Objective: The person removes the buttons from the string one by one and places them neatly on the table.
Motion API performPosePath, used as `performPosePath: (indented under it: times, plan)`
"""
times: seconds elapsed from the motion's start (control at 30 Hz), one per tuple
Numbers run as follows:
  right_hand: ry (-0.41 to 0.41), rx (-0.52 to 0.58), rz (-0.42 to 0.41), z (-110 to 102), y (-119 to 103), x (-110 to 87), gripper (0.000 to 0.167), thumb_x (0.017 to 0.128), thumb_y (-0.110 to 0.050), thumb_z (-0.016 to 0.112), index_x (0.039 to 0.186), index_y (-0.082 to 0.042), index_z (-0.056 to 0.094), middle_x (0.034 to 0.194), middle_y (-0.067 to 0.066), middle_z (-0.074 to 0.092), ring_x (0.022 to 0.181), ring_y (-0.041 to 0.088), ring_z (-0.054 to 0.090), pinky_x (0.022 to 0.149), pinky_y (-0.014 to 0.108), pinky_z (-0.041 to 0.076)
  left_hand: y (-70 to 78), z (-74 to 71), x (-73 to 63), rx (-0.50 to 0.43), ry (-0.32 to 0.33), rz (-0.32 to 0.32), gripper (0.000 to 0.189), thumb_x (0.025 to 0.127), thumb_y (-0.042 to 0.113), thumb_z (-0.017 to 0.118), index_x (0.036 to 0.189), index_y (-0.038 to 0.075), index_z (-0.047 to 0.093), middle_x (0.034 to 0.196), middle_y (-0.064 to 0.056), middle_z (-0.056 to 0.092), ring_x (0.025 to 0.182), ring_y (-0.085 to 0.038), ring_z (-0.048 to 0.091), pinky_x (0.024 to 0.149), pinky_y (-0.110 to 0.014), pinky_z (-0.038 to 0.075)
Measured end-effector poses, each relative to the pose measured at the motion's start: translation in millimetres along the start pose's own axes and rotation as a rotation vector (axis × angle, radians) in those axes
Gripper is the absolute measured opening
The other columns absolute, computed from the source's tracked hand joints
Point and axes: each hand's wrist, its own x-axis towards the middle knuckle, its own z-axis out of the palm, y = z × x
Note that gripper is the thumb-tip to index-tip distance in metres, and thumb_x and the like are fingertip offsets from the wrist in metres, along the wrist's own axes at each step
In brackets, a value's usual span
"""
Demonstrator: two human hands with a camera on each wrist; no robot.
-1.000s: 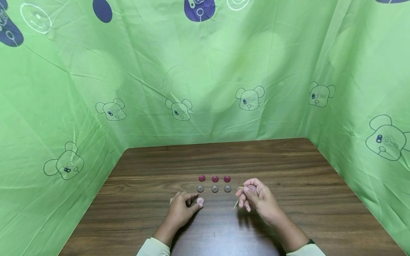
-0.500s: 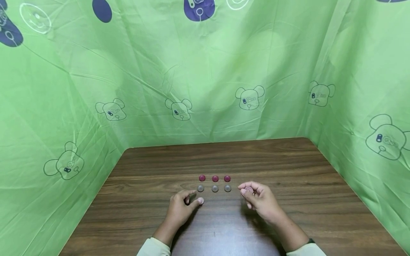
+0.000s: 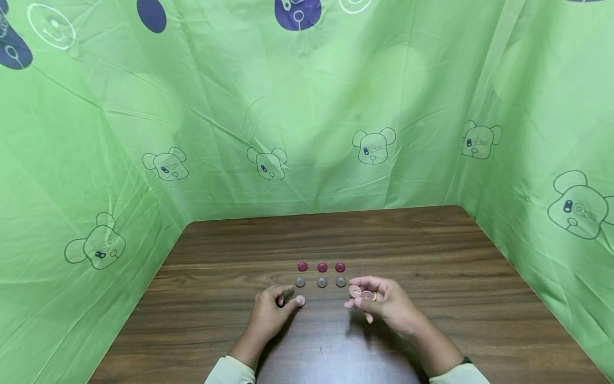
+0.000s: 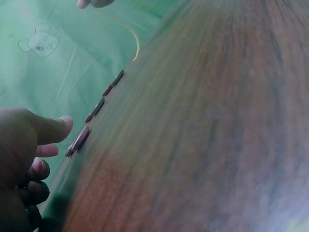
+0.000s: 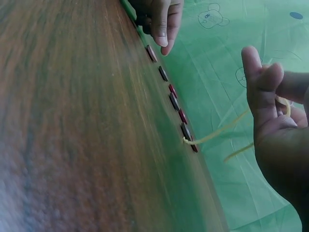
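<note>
My left hand [image 3: 272,313] is beside a pink button [image 3: 302,301] lying on the table; in the head view its thumb tip overlaps that button. The wrist views show thumb and index finger a little above it, holding nothing. My right hand [image 3: 394,305] is raised off the table and pinches two pink buttons, one [image 3: 355,291] in front of the other [image 3: 368,295]. A thin yellow cord [image 5: 222,129] trails from this hand, with a small knot at its end. In the right wrist view the pinched buttons are hidden behind the fingers.
Behind the pink button lies a row of grey buttons [image 3: 322,282]. Farther back is a row of dark red buttons [image 3: 322,268]. The brown wooden table [image 3: 216,256] is enclosed by green cloth [image 3: 312,106] with printed bear heads.
My right hand has shifted slightly left and turned, and two pink buttons now show in its fingers instead of one. My left index finger has drawn back a little from the pink button.
</note>
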Motion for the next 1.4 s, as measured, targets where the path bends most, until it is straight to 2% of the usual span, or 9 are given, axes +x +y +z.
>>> performPosePath:
  times: [0.3, 0.47, 0.63, 0.73, 0.83, 0.97, 1.13, 1.27, 1.4]
  plan:
    - [-0.002, -0.006, -0.008, 0.6, -2.6, -2.0, 0.046, 0.100, -0.002, 0.072, 0.141, 0.014, 0.058, 0.102, 0.004, 0.080, 0.082, 0.011, 0.080, 0.048, 0.013, 0.040, 1.4, -1.0, -0.1, 0.005, -0.009, 0.008, 0.036, 0.087, 0.027, 0.094, 0.111, 0.002, 0.084, 0.071, -0.001, 0.052, 0.067, -0.003, 0.043, 0.068, -0.023, 0.043]
    - [-0.006, -0.078, -0.008, 1.7, -3.2, -1.4, 0.046, 0.100, -0.009, 0.076, 0.139, 0.012, 0.063, 0.096, 0.000, 0.078, 0.062, 0.002, 0.063, 0.049, 0.014, 0.041, 1.0, -0.6, -0.1, 0.000, -0.009, 0.003, 0.036, 0.086, 0.027, 0.094, 0.111, 0.002, 0.084, 0.071, 0.000, 0.052, 0.067, -0.003, 0.043, 0.069, -0.022, 0.044]
    - [0.035, -0.128, -0.025, 2.0, -2.5, -1.5, 0.043, 0.096, -0.007, 0.079, 0.134, 0.012, 0.068, 0.089, -0.007, 0.072, 0.058, -0.001, 0.047, 0.049, 0.014, 0.040, -0.4, -0.3, -0.2, -0.007, 0.000, -0.001, 0.037, 0.086, 0.028, 0.095, 0.111, 0.002, 0.084, 0.071, 0.001, 0.051, 0.066, -0.002, 0.042, 0.068, -0.022, 0.044]
    - [0.047, -0.098, -0.019, 2.1, -2.4, -1.5, 0.044, 0.094, -0.005, 0.080, 0.132, 0.012, 0.068, 0.089, -0.010, 0.073, 0.061, -0.002, 0.050, 0.050, 0.014, 0.040, -0.2, 0.4, -0.3, -0.017, 0.013, -0.002, 0.037, 0.086, 0.026, 0.095, 0.111, 0.002, 0.084, 0.070, 0.001, 0.050, 0.066, -0.002, 0.042, 0.068, -0.022, 0.044]
    - [0.055, -0.060, -0.021, 2.6, -1.9, -0.8, 0.045, 0.092, -0.002, 0.081, 0.131, 0.015, 0.067, 0.095, -0.007, 0.079, 0.072, -0.001, 0.064, 0.059, 0.016, 0.053, 1.3, 1.6, -1.2, -0.034, 0.031, 0.016, 0.035, 0.086, 0.022, 0.095, 0.112, 0.001, 0.084, 0.069, 0.002, 0.050, 0.065, -0.001, 0.041, 0.067, -0.022, 0.044]
    - [0.070, -0.041, -0.033, 3.4, -0.8, 0.2, 0.043, 0.091, 0.004, 0.080, 0.129, 0.017, 0.067, 0.104, 0.003, 0.083, 0.089, 0.003, 0.076, 0.080, 0.022, 0.064, 4.8, 3.9, -3.2, -0.056, 0.066, 0.069, 0.031, 0.085, 0.013, 0.094, 0.111, 0.000, 0.083, 0.068, 0.001, 0.049, 0.065, 0.000, 0.040, 0.065, -0.021, 0.043]
    - [0.070, -0.043, -0.044, 3.7, 0.8, 0.4, 0.042, 0.090, 0.006, 0.079, 0.128, 0.019, 0.067, 0.106, 0.005, 0.084, 0.092, 0.006, 0.078, 0.084, 0.024, 0.065, 6.9, 6.3, -4.5, -0.069, 0.128, 0.143, 0.028, 0.084, 0.009, 0.093, 0.109, 0.000, 0.083, 0.067, 0.002, 0.048, 0.065, 0.001, 0.038, 0.062, -0.020, 0.041]
    - [0.066, -0.059, -0.037, 3.8, 1.1, 0.0, 0.044, 0.089, 0.003, 0.081, 0.127, 0.020, 0.067, 0.106, 0.003, 0.084, 0.094, 0.008, 0.080, 0.086, 0.025, 0.065, 10.0, 8.8, -5.5, -0.091, 0.189, 0.274, 0.028, 0.082, 0.005, 0.094, 0.108, 0.003, 0.084, 0.066, 0.000, 0.047, 0.064, 0.001, 0.038, 0.059, -0.017, 0.039]
    - [0.075, -0.111, -0.018, 4.2, 0.9, -1.2, 0.041, 0.088, 0.001, 0.084, 0.124, 0.017, 0.071, 0.112, 0.021, 0.082, 0.094, 0.007, 0.080, 0.086, 0.025, 0.065, 14.9, 12.7, -8.3, -0.144, 0.195, 0.401, 0.029, 0.082, 0.002, 0.093, 0.110, 0.006, 0.084, 0.066, 0.000, 0.047, 0.064, 0.001, 0.039, 0.058, -0.014, 0.039]
